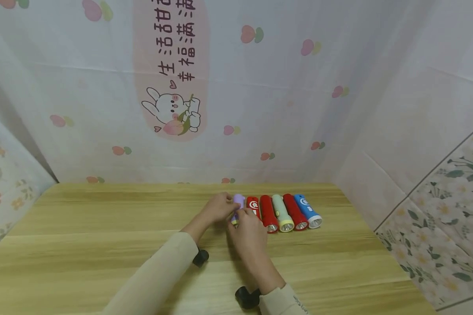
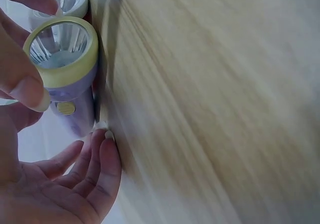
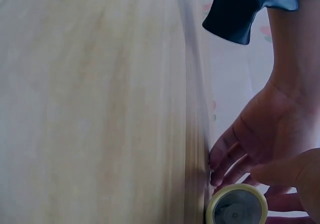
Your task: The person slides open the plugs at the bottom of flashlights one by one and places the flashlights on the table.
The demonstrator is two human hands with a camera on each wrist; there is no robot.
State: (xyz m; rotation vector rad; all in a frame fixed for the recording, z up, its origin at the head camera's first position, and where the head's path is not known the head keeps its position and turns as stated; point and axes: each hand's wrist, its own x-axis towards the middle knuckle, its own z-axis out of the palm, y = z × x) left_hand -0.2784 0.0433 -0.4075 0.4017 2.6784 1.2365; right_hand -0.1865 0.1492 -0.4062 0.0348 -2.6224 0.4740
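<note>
A purple flashlight (image 1: 238, 200) with a yellow rim lies at the left end of a row of flashlights; its lens end (image 2: 62, 52) faces the near side. My right hand (image 1: 250, 232) has thumb and index finger on either side of that end, pinching it. At the other side, my left hand (image 1: 217, 208) touches the body, its loosely bent fingers (image 2: 107, 166) low against the tabletop. Directly right of it is a red flashlight (image 1: 253, 203) with a white mark, its front part hidden by my right hand.
Further right in the row lie a red flashlight (image 1: 267, 210), a pale green one (image 1: 281, 211), another red one (image 1: 294, 211) and a blue one (image 1: 308, 210). The wooden table (image 1: 114, 218) meets a printed curtain (image 1: 236, 100) at the back.
</note>
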